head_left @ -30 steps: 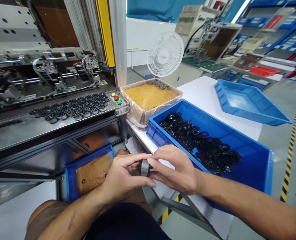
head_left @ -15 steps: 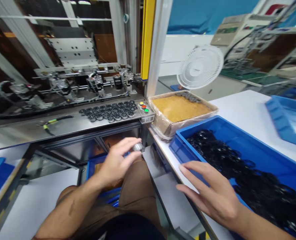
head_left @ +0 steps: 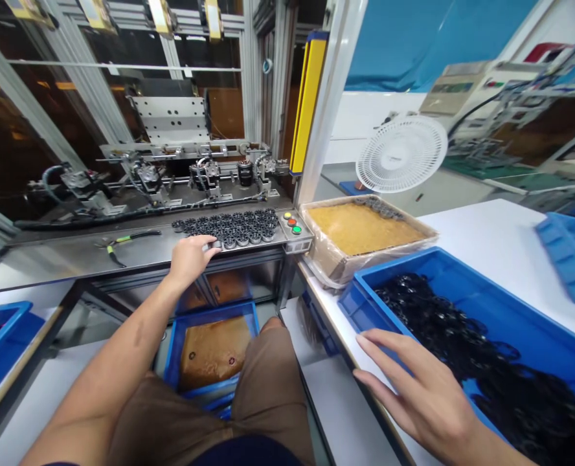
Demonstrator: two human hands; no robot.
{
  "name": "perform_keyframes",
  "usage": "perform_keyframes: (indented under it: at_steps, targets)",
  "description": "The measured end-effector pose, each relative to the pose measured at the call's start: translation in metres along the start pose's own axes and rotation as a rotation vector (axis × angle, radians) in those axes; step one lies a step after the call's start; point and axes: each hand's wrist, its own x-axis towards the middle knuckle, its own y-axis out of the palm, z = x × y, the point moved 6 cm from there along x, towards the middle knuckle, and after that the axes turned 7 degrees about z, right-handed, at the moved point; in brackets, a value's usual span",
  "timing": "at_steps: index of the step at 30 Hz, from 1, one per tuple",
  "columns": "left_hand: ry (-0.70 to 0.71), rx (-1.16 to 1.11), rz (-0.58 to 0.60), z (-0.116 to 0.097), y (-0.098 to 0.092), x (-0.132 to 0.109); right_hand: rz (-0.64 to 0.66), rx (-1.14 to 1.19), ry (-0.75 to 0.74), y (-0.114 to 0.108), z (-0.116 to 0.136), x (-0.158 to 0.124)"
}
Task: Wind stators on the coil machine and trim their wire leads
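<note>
My left hand reaches to the front edge of the metal ledge, thumb and fingers pinched on a small grey ring-shaped part. It is at the near left side of a cluster of round black-and-grey parts standing in close rows; I cannot tell whether it touches them. My right hand hovers over the near edge of a blue bin full of black ring parts. Its fingers are spread and hold nothing.
Pliers with green-black handles lie left on the ledge. A button box sits right of the cluster, beside a carton and a white fan. Machine fixtures stand behind. Between my knees is another blue bin.
My left hand has moved forward and left with the grey part, from above my lap to the ledge. My right hand stays open near the bin. The camera view has shifted.
</note>
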Motion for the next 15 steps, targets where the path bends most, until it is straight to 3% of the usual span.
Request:
perform_keyframes:
  at_steps: [9, 12, 15]
  targets:
    - [-0.036, -0.116, -0.011, 0.009, 0.005, -0.003, 0.025, -0.044, -0.013, 0.009, -0.005, 0.002]
    - [-0.094, -0.169, -0.039, 0.018, 0.007, -0.001, 0.063, -0.12, -0.047, -0.003, 0.004, 0.026]
    - [-0.103, -0.186, -0.029, 0.021, 0.007, 0.001, 0.082, -0.105, -0.125, -0.033, 0.034, 0.067]
